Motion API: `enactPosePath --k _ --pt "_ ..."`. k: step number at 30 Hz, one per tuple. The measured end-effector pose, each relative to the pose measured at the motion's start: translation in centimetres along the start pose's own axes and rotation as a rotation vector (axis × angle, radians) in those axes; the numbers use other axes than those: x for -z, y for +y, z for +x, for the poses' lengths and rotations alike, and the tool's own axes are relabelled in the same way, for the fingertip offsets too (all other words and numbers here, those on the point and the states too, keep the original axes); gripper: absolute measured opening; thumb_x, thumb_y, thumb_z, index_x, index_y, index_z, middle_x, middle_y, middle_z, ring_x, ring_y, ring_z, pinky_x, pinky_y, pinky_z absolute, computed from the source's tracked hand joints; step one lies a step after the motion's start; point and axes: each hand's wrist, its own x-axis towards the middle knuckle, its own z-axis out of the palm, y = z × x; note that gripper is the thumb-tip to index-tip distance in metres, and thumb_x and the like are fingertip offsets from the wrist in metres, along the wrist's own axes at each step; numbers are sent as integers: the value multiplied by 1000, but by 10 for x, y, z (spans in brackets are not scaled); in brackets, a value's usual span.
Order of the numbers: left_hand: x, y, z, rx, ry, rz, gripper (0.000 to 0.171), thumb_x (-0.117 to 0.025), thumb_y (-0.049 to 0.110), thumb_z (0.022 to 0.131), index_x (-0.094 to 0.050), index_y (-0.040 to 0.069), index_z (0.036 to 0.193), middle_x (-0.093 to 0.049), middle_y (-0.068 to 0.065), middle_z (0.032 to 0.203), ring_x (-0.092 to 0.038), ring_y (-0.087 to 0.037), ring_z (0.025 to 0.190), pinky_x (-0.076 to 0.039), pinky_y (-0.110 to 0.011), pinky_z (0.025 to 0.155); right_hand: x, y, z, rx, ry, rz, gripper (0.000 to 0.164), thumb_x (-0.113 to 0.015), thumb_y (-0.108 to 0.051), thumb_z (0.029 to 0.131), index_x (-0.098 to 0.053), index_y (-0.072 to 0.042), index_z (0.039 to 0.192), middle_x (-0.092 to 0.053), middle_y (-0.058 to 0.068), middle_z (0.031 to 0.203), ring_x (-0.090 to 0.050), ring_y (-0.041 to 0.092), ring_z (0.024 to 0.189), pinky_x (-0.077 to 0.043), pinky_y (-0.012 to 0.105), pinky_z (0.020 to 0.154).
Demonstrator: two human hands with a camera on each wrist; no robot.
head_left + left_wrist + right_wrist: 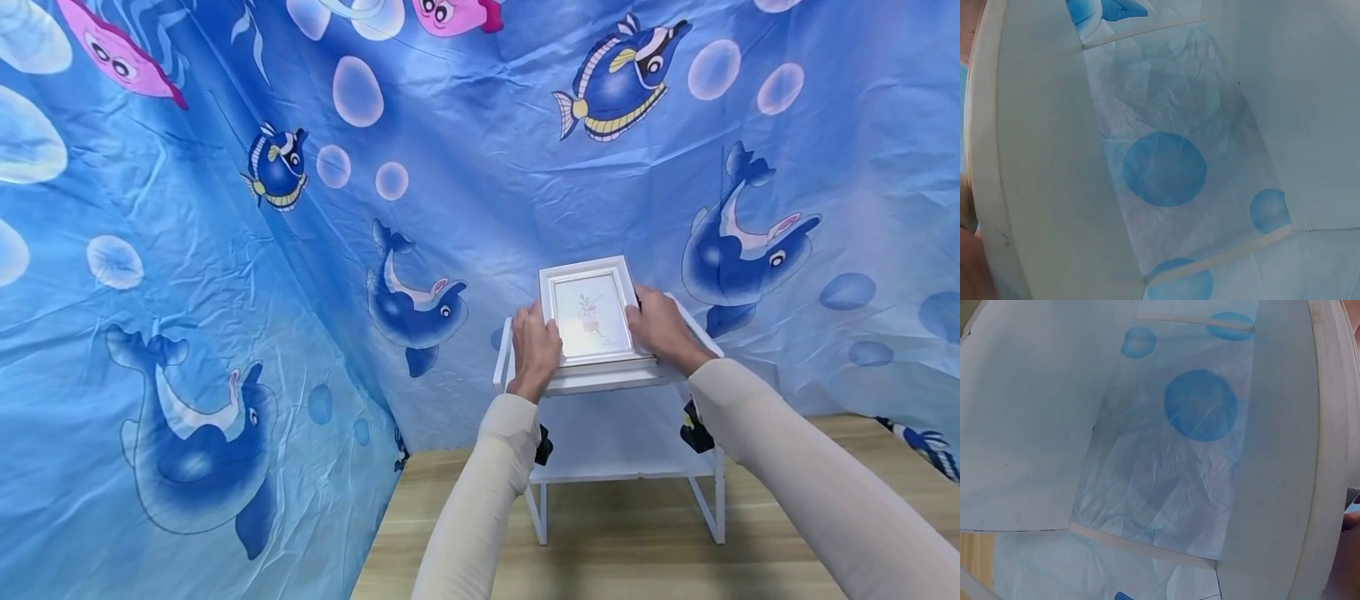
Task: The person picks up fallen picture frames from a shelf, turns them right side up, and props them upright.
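Left hand [537, 343]: clamped on picture frame [589, 315], left edge
Right hand [663, 327]: clamped, right edge
White table [618, 437]: below grip

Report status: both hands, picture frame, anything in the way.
Left hand and right hand holding opposite sides. Picture frame at white table, picture showing. No obstruction visible.

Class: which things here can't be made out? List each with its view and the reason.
Fine details of the print in the picture frame: head view, too small and faint.
Top of the white table, in part: head view, hidden by the picture frame.
Most of the left hand: left wrist view, cut off by the left edge.
Most of the right hand: right wrist view, cut off by the right edge.
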Motion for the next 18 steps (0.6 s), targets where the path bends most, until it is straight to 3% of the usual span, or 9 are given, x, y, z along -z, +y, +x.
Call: enactPosePath --k 11,18 --pt "19 5 6 41 -146 -15 41 -55 10 97 -55 -6 134 -57 -22 126 -52 -31 122 -41 -40 106 0 -3 -6 48 41 12 42 -39 -5 99 -46 14 136 -52 36 131 -51 48 121 -39 59 102" --pt "27 3 5 95 -182 -142 21 -52 10 99 -65 -1 111 -56 -17 114 -51 -27 107 -45 -41 95 0 -6 -9 39 26 27 48 -36 -6 102 -35 15 145 -42 37 141 -40 50 132 -32 60 110"
